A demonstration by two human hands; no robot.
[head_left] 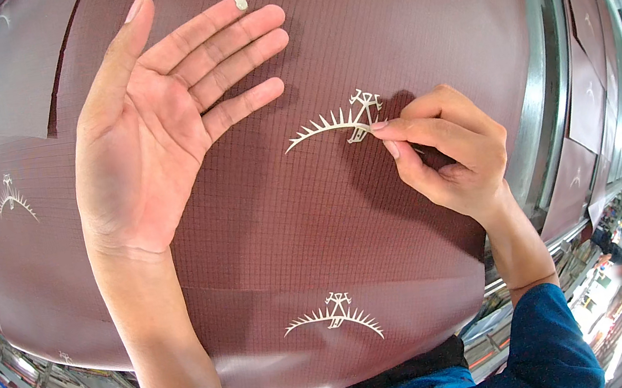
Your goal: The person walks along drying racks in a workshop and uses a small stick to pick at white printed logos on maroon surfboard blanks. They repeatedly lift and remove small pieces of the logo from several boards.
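My left hand [142,140] is raised over the maroon sheet [254,245], palm up and fingers stretched out. A small pale round bit [240,3] sits on its index fingertip. Closer to the right, my right hand [452,150] has thumb and index finger drawn together in a pinch at a pale emblem [328,124]. This emblem is a spiked arc with a branching figure above it. The fingers cover its right end, so whatever lies between their tips is hidden. A second matching emblem [333,318] lies on the sheet nearer to me.
Another pale emblem [11,199] shows on maroon material at the left. A dark slit [63,67] cuts between sheets at upper left. A metal rail [546,72] edges the work surface on the right, with more maroon pieces [592,102] beyond it.
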